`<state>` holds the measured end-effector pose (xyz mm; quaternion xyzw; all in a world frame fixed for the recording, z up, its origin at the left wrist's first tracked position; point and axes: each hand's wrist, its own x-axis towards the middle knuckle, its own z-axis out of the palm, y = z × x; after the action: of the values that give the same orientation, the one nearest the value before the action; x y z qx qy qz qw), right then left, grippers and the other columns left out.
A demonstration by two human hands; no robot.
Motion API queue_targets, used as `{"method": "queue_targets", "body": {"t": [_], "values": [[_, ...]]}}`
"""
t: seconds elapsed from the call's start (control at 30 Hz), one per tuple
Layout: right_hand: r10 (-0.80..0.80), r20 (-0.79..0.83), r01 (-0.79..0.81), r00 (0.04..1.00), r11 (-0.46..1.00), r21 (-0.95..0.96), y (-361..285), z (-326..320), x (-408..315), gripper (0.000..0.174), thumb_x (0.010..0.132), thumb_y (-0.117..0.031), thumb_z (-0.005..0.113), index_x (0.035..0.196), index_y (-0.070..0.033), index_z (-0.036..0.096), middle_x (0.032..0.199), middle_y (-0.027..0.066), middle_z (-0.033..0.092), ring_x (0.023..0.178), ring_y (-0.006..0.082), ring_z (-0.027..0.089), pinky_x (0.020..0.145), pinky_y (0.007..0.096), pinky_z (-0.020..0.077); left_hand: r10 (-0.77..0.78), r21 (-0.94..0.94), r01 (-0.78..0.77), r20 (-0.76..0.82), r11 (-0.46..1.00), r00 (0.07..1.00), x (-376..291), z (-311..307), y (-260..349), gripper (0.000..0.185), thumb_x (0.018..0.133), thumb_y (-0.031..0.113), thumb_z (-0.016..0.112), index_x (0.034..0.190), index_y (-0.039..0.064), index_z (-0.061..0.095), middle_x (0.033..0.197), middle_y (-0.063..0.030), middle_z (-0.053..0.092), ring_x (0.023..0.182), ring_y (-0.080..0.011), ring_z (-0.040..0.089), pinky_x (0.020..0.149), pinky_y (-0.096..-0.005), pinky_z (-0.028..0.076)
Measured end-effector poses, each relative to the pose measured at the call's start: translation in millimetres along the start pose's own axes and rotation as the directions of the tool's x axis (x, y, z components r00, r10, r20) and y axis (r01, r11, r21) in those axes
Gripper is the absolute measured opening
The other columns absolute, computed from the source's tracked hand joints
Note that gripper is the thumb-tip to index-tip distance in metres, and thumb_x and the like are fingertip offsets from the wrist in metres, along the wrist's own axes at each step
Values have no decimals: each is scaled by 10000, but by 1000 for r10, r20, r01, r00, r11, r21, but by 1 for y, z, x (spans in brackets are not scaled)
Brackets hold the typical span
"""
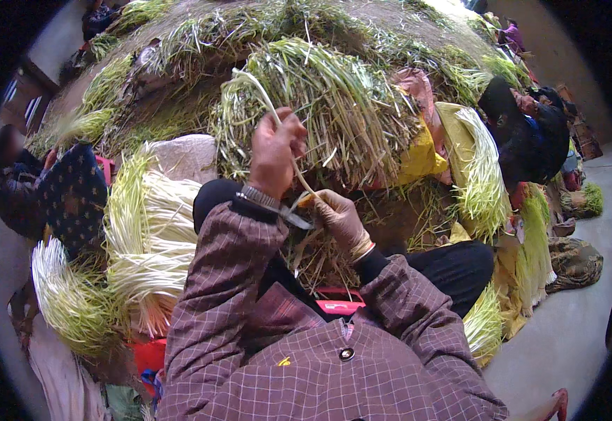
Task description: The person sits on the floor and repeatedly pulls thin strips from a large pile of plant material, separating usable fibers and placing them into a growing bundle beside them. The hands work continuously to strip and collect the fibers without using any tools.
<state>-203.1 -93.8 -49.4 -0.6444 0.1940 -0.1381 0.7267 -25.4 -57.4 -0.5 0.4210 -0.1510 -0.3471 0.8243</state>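
Note:
A long pale vegetable stalk (264,94) runs slantwise between my two hands, its bent upper end resting over a heap of green stalks (327,110). My bare left hand (278,150), with a metal watch (258,197) at the wrist, is closed around the stalk's middle. Lower and to the right, my gloved right hand (341,218) pinches the stalk's lower end. A grey metal blade (296,218) sticks out left of the right hand's fingers; how it is held is hidden. Cut or peeled scraps (321,258) lie below both hands.
Pale cleaned stalks (166,210) are piled at my left, with another bundle (69,294) beyond. A bundle (479,168) lies on yellow sacking (450,126) at right. People (532,126) sit on both sides. Part of a red plastic stool (340,302) shows between my legs.

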Motion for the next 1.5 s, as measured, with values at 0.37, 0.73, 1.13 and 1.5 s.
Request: {"method": "queue_targets", "body": {"t": [0.37,0.73,1.13,1.5], "values": [[-433,-186,190,882,688,-700,42,-119,68,251,893,-212,676,1034,-7,639,879,70,651,798,165,608,701,303,491,-98,154,76,146,985,984,-24,17,18,166,996,201,531,1029,48,586,607,34,481,478,-54,410,438,-218,350],[-264,-390,-135,882,652,-746,37,-162,99,291,888,-359,647,913,-69,645,763,180,639,709,364,624,626,426,478,-186,52,182,80,982,979,7,13,0,130,938,116,602,1051,63,565,771,-19,595,555,-51,485,447,-199,364],[286,321,-72,903,837,-543,25,-74,-38,305,896,-330,664,966,-34,681,797,128,652,760,201,610,748,312,485,-302,169,281,119,945,946,10,19,-31,215,884,76,627,1075,26,542,796,-52,638,490,-44,413,411,-203,316],[-333,-469,-70,818,751,-657,25,-195,98,255,895,-271,634,935,-22,674,873,171,671,789,295,651,708,372,499,-216,249,191,79,949,973,-4,22,-3,148,917,127,617,1033,43,579,749,-37,646,472,-19,414,404,-172,307]]}}
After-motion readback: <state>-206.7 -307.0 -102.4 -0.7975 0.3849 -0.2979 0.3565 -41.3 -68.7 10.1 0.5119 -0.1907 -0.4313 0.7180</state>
